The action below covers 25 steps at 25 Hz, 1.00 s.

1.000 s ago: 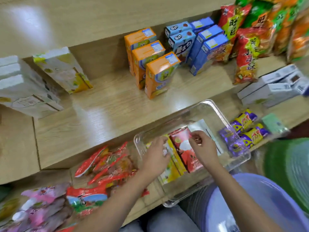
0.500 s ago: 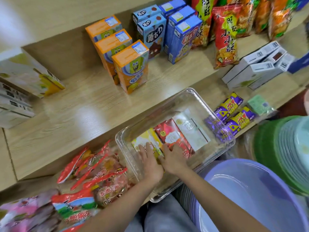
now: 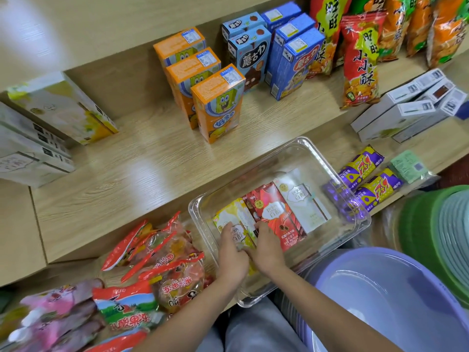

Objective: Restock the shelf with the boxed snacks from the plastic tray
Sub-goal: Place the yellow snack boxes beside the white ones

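Clear rectangular plastic tray (image 3: 327, 161) at the wooden shelf's (image 3: 142, 174) front edge: yellow-white (image 3: 232, 215), red (image 3: 275, 217) and white (image 3: 302, 201) flat snack boxes, side by side. Left hand (image 3: 232, 255) and right hand (image 3: 266, 250) cover the yellow-white box's near end, fingers curled on it; actual grasp cannot be told.

Tray (image 3: 314, 158): clear, glossy plastic. Shelf (image 3: 132, 179): pale wood-grain board, smooth, with a soft sheen. Boxes (image 3: 276, 217) in the tray: printed card, lightly glossy. Snack bags (image 3: 152, 260), near left: shiny plastic film. Basin (image 3: 396, 295), near right: smooth lilac plastic.
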{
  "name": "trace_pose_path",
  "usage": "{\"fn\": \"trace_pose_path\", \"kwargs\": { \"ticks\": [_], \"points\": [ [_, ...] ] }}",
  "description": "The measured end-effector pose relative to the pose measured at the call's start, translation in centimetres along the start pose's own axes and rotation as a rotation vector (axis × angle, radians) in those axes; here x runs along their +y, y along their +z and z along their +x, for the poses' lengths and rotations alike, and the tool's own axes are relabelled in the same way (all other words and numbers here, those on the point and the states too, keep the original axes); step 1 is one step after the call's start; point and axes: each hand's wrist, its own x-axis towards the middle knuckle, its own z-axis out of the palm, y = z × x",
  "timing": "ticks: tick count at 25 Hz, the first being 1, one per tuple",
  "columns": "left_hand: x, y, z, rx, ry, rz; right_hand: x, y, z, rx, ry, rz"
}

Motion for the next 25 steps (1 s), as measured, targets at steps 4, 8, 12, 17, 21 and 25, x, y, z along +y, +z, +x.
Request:
{"fn": "trace_pose_path", "kwargs": {
  "ticks": [4, 8, 12, 17, 21, 25],
  "points": [
    [0.8, -0.7, -0.8, 0.001, 0.054, -0.031, 0.2, -1.5, 0.5, -0.077, 0.035, 0.212],
    [0.9, -1.9, -1.3, 0.153, 0.221, -0.06, 0.9, -5.5, -0.6, -0.252, 0.1, 0.684],
    [2.1, -2.4, -0.6, 0.115, 0.106, -0.216, 1.6, -8.1, -0.3, -0.13, 0.13, 0.846],
    [3.2, -0.3, 0.4, -0.031, 0.004, -0.235, 1.5, -7.8, 0.7, -0.06, 0.178, 0.809],
    [1.8, 0.8, 1.9, -0.023, 0.009, -0.071, 2.9, -7.5, 1.1, 0.011, 0.158, 0.849],
    [0.4, 1.8, 2.5, -0.05, 0.004, 0.105, 3.1, -8.9, 0.7, 0.057, 0.166, 0.891]
  ]
}}
